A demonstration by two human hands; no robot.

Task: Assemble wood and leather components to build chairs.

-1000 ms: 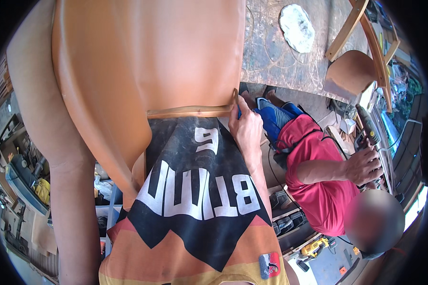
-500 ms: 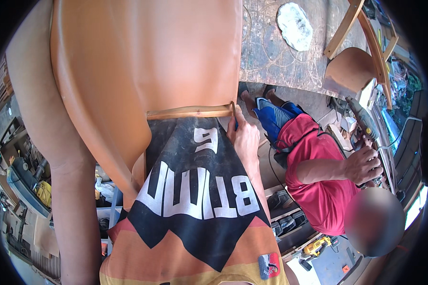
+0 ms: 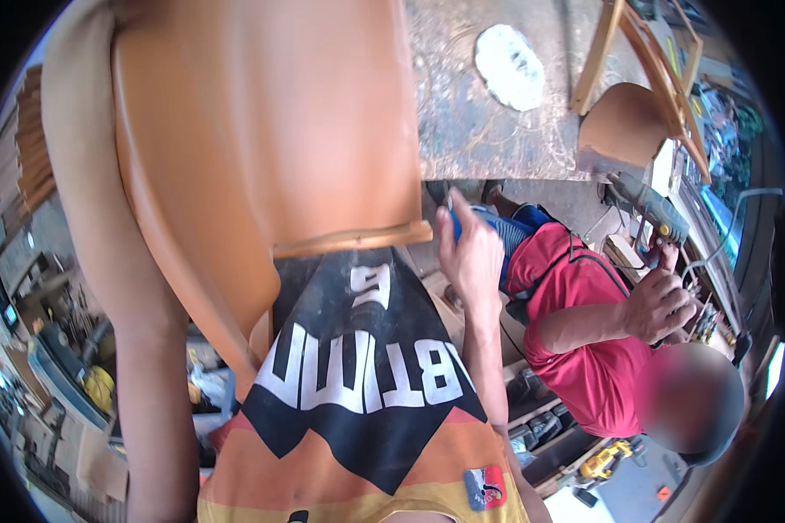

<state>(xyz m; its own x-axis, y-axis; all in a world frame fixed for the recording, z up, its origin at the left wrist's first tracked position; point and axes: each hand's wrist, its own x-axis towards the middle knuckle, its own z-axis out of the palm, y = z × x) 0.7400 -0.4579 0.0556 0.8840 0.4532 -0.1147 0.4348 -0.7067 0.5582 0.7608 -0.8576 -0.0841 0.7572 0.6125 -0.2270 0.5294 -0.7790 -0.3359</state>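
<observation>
A large orange-brown smooth sheet [image 3: 323, 113], like upholstery leather, spreads in front of me and droops over a curved edge on the left. Along its near edge runs a narrow wooden strip [image 3: 353, 239], close to my shirt. My right hand [image 3: 473, 253] is closed round a small blue-handled tool [image 3: 454, 218], just right of the strip's end and apart from it. The fingers hide most of this tool, so its kind is unclear. My left arm [image 3: 105, 218] reaches forward along the sheet's left side, and its hand is out of view.
A worn wooden table [image 3: 453, 131] at the far right bears a whitish oval thing [image 3: 509, 68], a curved brown piece [image 3: 624, 126] and a wooden frame [image 3: 645, 44]. To the right, a person in a red shirt [image 3: 576, 322] holds a power tool [image 3: 654, 209]. Cluttered shelves [image 3: 61, 349] stand left.
My right hand has drawn away from the strip's end to the right, with the blue-handled tool in it. The view has shifted, so the strip sits lower and the table further left.
</observation>
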